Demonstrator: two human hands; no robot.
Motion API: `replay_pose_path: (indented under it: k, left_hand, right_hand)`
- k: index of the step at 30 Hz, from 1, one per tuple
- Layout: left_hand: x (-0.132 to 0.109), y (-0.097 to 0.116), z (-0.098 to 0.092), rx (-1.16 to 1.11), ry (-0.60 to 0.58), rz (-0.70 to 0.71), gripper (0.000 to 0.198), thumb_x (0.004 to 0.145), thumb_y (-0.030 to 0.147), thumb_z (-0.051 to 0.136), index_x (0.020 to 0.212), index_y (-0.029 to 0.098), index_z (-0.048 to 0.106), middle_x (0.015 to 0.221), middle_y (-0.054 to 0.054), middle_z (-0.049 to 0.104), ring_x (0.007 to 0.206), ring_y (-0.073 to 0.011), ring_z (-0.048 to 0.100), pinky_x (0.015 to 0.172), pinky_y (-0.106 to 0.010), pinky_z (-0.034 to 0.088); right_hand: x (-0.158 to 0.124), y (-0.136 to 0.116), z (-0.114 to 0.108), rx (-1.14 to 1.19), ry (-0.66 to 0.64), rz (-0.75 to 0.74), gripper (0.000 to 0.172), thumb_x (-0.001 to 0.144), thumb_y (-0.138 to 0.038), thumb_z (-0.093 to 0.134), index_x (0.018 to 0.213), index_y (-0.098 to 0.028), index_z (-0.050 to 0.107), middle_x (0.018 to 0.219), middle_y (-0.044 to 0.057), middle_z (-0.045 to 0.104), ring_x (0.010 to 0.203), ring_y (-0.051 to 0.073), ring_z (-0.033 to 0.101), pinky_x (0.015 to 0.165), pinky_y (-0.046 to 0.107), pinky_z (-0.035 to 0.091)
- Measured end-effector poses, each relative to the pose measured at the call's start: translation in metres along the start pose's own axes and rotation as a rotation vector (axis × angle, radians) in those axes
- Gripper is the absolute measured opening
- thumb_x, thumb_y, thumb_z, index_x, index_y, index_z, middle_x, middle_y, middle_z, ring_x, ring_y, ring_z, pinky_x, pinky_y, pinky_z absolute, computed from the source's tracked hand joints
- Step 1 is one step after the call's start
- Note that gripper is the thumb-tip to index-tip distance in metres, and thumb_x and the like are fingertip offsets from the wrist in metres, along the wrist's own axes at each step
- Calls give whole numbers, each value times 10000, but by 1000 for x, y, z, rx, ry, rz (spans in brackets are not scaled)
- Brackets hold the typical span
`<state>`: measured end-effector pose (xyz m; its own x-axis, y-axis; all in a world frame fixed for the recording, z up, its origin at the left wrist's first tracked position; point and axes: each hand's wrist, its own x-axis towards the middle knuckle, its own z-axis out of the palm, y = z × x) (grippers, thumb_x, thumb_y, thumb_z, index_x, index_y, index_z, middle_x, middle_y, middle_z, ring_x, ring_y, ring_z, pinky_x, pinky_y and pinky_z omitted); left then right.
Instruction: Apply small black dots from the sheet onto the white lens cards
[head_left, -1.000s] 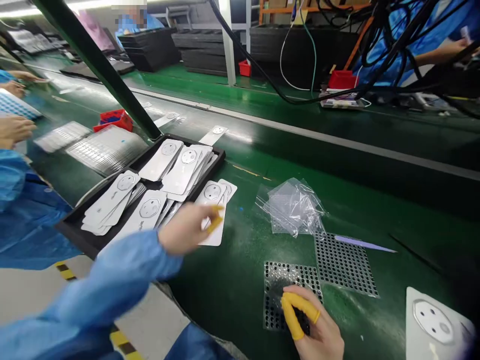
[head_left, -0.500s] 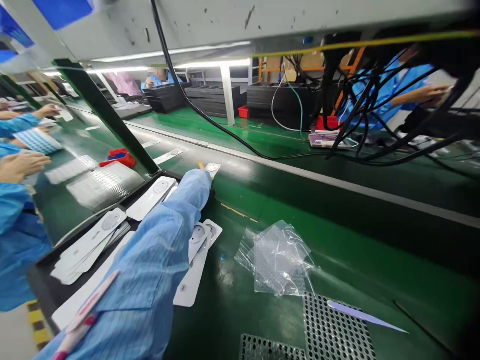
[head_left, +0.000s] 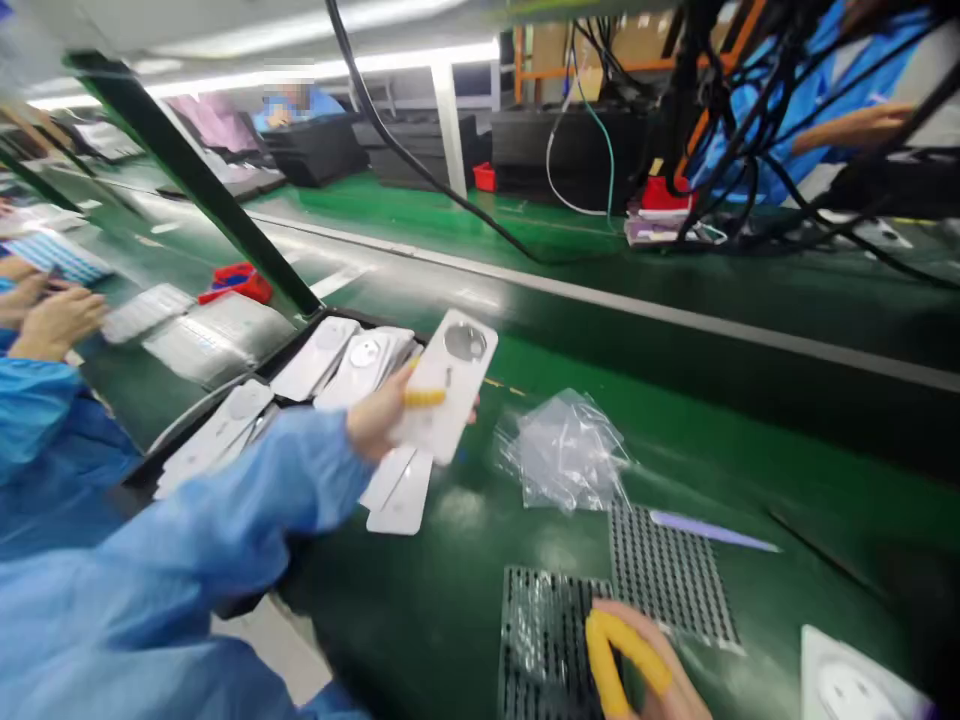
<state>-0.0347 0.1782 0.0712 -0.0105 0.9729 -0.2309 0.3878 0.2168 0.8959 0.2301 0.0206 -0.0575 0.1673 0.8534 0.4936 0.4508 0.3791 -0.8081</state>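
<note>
My left hand [head_left: 381, 412], with yellow finger cots, is closed around a white phone back cover [head_left: 442, 400]; its round camera area points away from me. Beneath and beside it, more white back covers [head_left: 399, 505] lie overlapping at the edge of a black tray [head_left: 259, 370]. At the bottom, my right hand [head_left: 637, 665], also in yellow finger cots, has its thumb and fingertip pressed together over a clear sheet with rows of black dots [head_left: 551, 630]. Whatever sits in that pinch is too small to make out.
Crumpled clear plastic film [head_left: 570, 450], a second dotted sheet [head_left: 667, 570] and purple tweezers [head_left: 712, 532] lie on the green bench. Another white cover [head_left: 847, 680] is at lower right. A green post [head_left: 202, 190] rises behind the tray; black cables [head_left: 739, 150] hang at upper right. A co-worker's hands [head_left: 60, 315] are at left.
My left hand has come back from the far side of the tray and now holds a back cover. My right hand has entered at the bottom. The view has shifted.
</note>
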Motion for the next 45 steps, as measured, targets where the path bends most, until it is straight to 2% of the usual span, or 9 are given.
replay_pose_path:
  k: [4, 7, 10, 17, 21, 28, 36, 41, 45]
  left_hand:
    - [-118, -57, 71, -630, -240, -288, 681, 780, 396, 703, 1367, 213, 411, 1138, -150, 718, 974, -342, 713, 761, -422, 619]
    - [-177, -80, 109, -701, -293, -337, 750, 755, 361, 757, 1390, 278, 366, 1294, -100, 644, 1083, -301, 671, 820, -352, 608]
    - [-202, -94, 128, -600, -346, -247, 795, 781, 408, 729, 1439, 310, 295, 1348, -94, 599, 1048, -277, 681, 740, -306, 623]
    - [-224, -111, 131, -334, -255, 180, 670, 857, 305, 620, 1458, 294, 324, 1352, -98, 580, 1181, -293, 610, 932, -384, 567]
    - [-232, -107, 125, -305, -221, 277, 680, 838, 193, 629, 1450, 288, 348, 1427, -82, 524, 1275, -283, 539, 1022, -390, 509]
    - [-235, -111, 123, -174, -187, 429, 675, 866, 142, 562, 1470, 309, 313, 1526, -58, 403, 1383, -276, 406, 1128, -431, 387]
    - [-240, -125, 123, -72, -172, 377, 607, 850, 181, 591, 1421, 263, 399, 1398, -94, 559, 1261, -304, 551, 995, -392, 522]
    - [-239, -121, 128, -151, -158, 320, 634, 852, 203, 600, 1442, 274, 379, 1403, -90, 553, 1279, -316, 531, 1016, -419, 510]
    - [-222, -113, 125, -418, -167, 155, 742, 866, 216, 609, 1497, 310, 231, 1340, -102, 606, 1109, -295, 663, 887, -398, 591]
  right_hand:
    - [4, -38, -1, -39, 34, -85, 268, 790, -51, 657, 986, -232, 687, 925, 55, 720, 835, 202, 692, 724, 349, 595]
    - [1, -54, 5, -53, 62, -205, 306, 804, -45, 650, 1051, -224, 661, 937, 61, 716, 884, 200, 680, 764, 383, 597]
    - [-14, -60, 5, -92, 38, -271, 319, 834, -52, 627, 1105, -218, 639, 982, 73, 713, 938, 198, 676, 820, 403, 602]
    - [-46, -76, -13, -160, -168, -360, 413, 867, -21, 520, 1251, -165, 565, 1086, 107, 704, 1047, 210, 651, 869, 399, 596]
    - [-57, -81, -14, -221, -213, -478, 367, 872, -108, 555, 1238, -118, 573, 1226, 180, 646, 1174, 260, 599, 932, 470, 568]
    - [-67, -89, -12, -312, -223, -493, 359, 921, -176, 488, 1266, -93, 540, 1298, 230, 581, 1247, 288, 545, 944, 494, 564]
    - [-82, -96, -6, -435, -282, -397, 450, 923, -161, 471, 1358, -48, 447, 1407, 253, 479, 1357, 328, 425, 991, 521, 540]
    - [-82, -86, -6, -215, -275, -342, 437, 918, -155, 467, 1353, -113, 487, 1418, 215, 483, 1316, 315, 486, 989, 522, 534]
    - [-73, -67, -11, 28, -142, -84, 439, 944, -154, 452, 1372, -248, 481, 1401, 122, 518, 1252, 253, 557, 1002, 482, 528]
